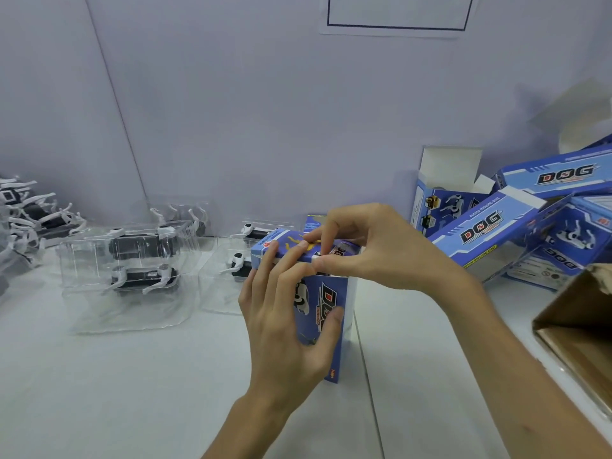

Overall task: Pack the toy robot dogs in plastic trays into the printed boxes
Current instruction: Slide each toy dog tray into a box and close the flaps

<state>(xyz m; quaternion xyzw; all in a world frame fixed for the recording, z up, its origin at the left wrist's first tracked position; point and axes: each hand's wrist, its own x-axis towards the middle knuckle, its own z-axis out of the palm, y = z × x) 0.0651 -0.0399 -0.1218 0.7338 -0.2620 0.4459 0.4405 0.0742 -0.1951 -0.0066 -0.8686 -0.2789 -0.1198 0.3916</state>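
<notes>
The left hand (288,326) grips the printed box (332,296) by its side; the right hand (377,250) pinches its top flap (342,249). Light card, likely dentable: best held at corners.

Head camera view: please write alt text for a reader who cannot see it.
A left hand grips an upright blue printed cardboard box on a white table while the right hand pinches its top flap. Clear plastic trays holding black-and-white toy robot dogs lie to its left; more blue boxes to its right.

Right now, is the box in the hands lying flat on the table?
No: the box stands on end, left hand gripping its side, right hand pinching its top flap.
</notes>
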